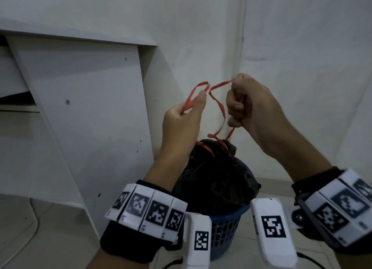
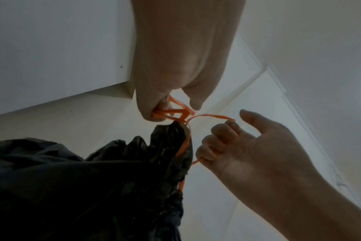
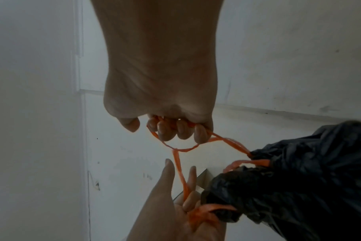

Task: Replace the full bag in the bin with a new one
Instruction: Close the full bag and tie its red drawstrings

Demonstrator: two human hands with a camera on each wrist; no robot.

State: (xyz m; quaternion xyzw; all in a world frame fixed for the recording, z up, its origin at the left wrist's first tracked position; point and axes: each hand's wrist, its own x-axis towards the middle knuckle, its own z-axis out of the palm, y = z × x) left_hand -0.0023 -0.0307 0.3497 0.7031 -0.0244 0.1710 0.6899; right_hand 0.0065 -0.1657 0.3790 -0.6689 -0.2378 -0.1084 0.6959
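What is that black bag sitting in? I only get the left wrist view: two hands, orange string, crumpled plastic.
Observer: The head view shows the black bag in a blue bin with lattice walls, standing on the floor.
Operator: Has it been lifted out?
Observer: No. Its body is inside the bin; only the gathered neck, where the orange drawstring comes out, rises above the rim.
Operator: Are the hands wearing anything?
Observer: The left hand and right hand are bare, but each wrist wears a dark band carrying white blocks printed with black square codes.
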